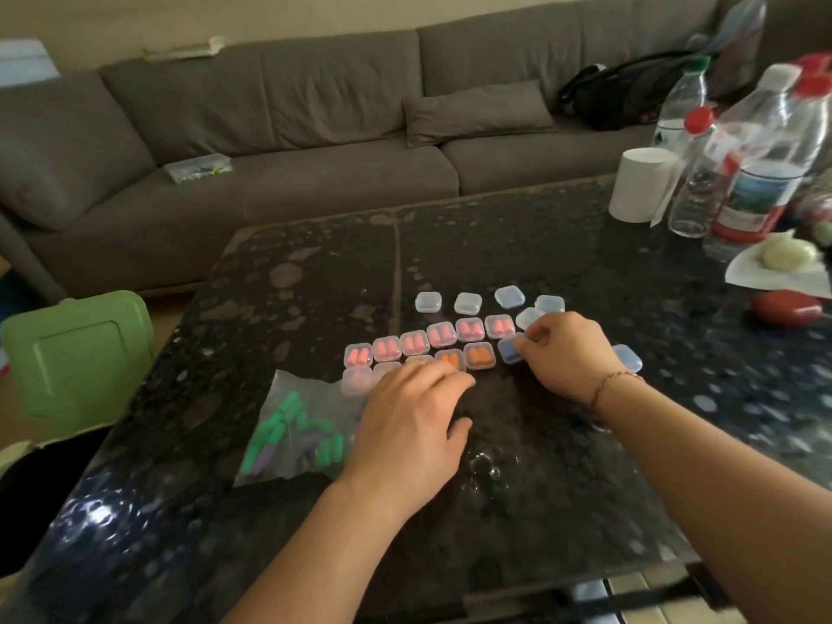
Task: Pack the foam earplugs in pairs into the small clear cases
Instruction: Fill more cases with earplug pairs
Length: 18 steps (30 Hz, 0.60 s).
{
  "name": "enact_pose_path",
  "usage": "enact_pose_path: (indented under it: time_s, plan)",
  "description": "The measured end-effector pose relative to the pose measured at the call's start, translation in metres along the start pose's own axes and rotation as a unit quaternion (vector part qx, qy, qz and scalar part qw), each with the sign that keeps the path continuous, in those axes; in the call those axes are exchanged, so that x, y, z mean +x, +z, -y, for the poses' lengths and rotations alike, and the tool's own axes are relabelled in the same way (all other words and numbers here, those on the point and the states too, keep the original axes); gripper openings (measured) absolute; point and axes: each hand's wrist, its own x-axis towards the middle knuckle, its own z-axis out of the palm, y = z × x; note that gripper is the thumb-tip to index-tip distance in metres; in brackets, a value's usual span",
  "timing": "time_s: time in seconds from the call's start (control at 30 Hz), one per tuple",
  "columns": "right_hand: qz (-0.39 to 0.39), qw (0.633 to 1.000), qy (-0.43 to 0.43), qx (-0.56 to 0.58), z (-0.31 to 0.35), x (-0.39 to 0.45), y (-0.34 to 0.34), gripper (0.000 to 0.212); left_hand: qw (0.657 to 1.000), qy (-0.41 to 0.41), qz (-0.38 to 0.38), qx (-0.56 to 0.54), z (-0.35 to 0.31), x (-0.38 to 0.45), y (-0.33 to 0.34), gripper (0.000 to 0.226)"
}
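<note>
At lower left of centre, a clear bag point(292, 436) of green and purple earplugs is seen on the dark table point(517, 245), the left hand point(412, 425) resting beside it with fingers relaxed over the near cases. At centre, a case of blue earplugs point(511, 349) is pinched by the right hand point(565, 353); cases of pink earplugs point(443, 335) are lined behind, then 4 empty cases point(428, 303). Bottles point(756, 173) are crowded at upper right before a grey sofa point(270, 128).

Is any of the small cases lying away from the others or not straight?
Yes. One empty clear case lies alone, right of the right hand, apart from the rows. In the back row, one empty case sits turned at an angle to its neighbours.
</note>
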Motion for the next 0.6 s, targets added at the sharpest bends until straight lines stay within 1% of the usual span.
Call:
enact_pose_path:
  time_s: [0.17, 0.23, 0.27, 0.33, 0.4, 0.43, 0.5, 0.53, 0.6]
  plan:
    - [0.009, 0.998, -0.004, -0.062, 0.005, 0.004, 0.006, 0.02, 0.999, 0.024, 0.01, -0.02, -0.005, 0.0, 0.008, 0.039]
    - [0.007, 0.998, -0.006, -0.067, 0.007, 0.002, 0.005, 0.021, 0.999, 0.029, 0.011, -0.025, -0.006, 0.0, 0.011, 0.038]
    - [-0.002, 0.998, -0.006, -0.063, 0.007, 0.001, 0.003, 0.021, 0.999, 0.028, 0.012, -0.031, -0.007, 0.001, 0.011, 0.038]
    - [-0.045, 0.996, -0.006, -0.075, 0.004, -0.002, -0.005, 0.019, 0.998, 0.021, 0.014, -0.054, -0.011, 0.004, 0.012, 0.039]
    - [-0.097, 0.987, -0.007, -0.126, -0.002, -0.004, -0.016, 0.02, 0.997, 0.014, 0.014, -0.078, -0.015, 0.005, 0.013, 0.04]
    - [-0.102, 0.982, -0.004, -0.156, -0.008, -0.005, -0.021, 0.026, 0.996, 0.012, 0.016, -0.085, -0.017, 0.005, 0.015, 0.04]
    - [-0.07, 0.977, 0.02, -0.2, -0.022, -0.008, -0.03, 0.038, 0.995, 0.009, 0.023, -0.093, -0.019, 0.004, 0.018, 0.04]
    - [-0.048, 0.977, 0.036, -0.206, -0.028, -0.008, -0.033, 0.04, 0.995, 0.006, 0.028, -0.095, -0.019, 0.003, 0.019, 0.04]
    - [-0.016, 0.982, 0.045, -0.18, -0.041, -0.008, -0.033, 0.038, 0.995, -0.002, 0.03, -0.092, -0.019, -0.001, 0.022, 0.04]
